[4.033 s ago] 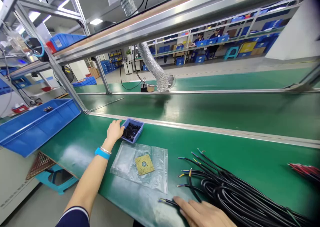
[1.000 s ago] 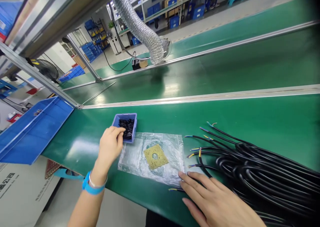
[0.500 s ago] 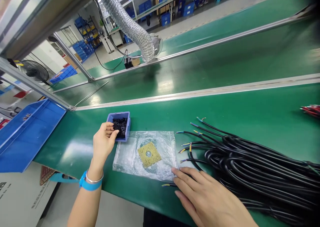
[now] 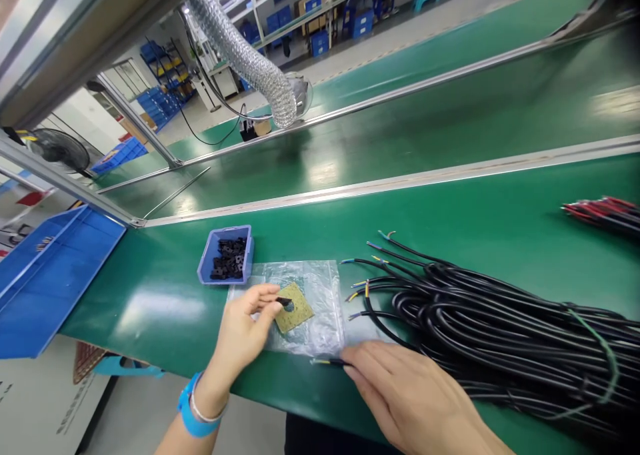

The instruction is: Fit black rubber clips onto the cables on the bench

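Note:
My left hand [image 4: 251,321] pinches a small black plastic part [image 4: 284,301] between thumb and fingertips, just above a yellow square sponge [image 4: 301,316] with a round hole in it. The sponge lies on a clear plastic zip bag [image 4: 327,308] on the green bench. At the bag's lower right corner, my right hand [image 4: 400,388] is closed around a black cable [image 4: 333,361], its stripped end with a yellow wire pointing left. Beside that hand lies a bundle of coiled black cables [image 4: 480,315] with bare coloured wire ends. A blue bin [image 4: 205,268] of black plastic parts stands behind the bag.
A large blue tray [image 4: 65,275] sits at the left edge of the green bench [image 4: 165,321]. Red and black wires [image 4: 605,209] lie at the far right. A metal rail [image 4: 400,181] crosses behind, and a silver exhaust hose [image 4: 245,58] hangs above.
My left hand has moved right from the blue bin to the sponge, now with a black part in its fingers. My right hand's fingers have closed around the cable end.

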Demonstrator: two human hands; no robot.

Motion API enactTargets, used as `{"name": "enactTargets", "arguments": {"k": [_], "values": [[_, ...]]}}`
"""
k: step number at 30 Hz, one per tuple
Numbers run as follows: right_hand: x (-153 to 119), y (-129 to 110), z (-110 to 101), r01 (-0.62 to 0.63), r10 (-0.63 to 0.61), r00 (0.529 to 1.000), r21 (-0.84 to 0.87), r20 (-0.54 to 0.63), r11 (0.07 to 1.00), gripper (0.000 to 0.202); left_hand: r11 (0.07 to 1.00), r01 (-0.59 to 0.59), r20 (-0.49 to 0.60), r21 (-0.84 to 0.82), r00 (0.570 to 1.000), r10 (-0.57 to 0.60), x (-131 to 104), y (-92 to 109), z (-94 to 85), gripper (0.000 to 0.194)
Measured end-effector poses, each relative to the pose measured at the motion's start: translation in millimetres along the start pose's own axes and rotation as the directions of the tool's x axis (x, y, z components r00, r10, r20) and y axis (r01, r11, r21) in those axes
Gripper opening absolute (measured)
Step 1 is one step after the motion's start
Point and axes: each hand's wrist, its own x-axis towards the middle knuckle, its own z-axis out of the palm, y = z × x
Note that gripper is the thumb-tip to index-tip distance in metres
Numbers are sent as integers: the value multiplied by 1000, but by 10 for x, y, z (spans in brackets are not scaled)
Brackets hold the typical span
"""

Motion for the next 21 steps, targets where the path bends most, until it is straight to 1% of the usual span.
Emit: {"name": "enactTargets", "arguments": {"k": [3,6,9,11,13,16,17,18,19,20,21], "values": [[25,5,-74,-85,93,994,110,-62,990,17,987,-115,42,112,993,111,-16,50,225,14],[29,17,-122,-126,150,984,214,-101,969,13,952,-199,86,234,979,184,-30,77,332,16],[29,20,-149,-134,173,976,261,-133,956,13,914,-226,139,336,972,189,-47,129,354,18],[39,17,-156,-141,191,967,269,-171,953,11,900,-229,169,371,970,177,-40,171,352,21],[60,14,-161,-139,199,956,265,-214,954,9,899,-223,184,377,969,163,-18,207,347,21],[97,7,-182,-102,171,944,243,-281,965,6,911,-217,175,350,971,164,-10,244,333,16],[106,1,-195,-88,158,943,237,-293,967,7,925,-199,154,324,976,156,-30,257,330,14],[111,-7,-210,-74,144,944,237,-296,969,7,957,-145,118,253,986,119,-64,272,332,12],[112,-17,-224,-58,130,948,242,-292,969,7,991,-51,77,123,996,42,-110,289,339,12],[109,-29,-237,-39,112,951,247,-289,968,7,995,70,48,-64,997,-67,-167,309,353,13],[103,-42,-247,-20,94,952,250,-291,968,8,940,196,46,-278,981,-191,-228,332,375,15]]}}
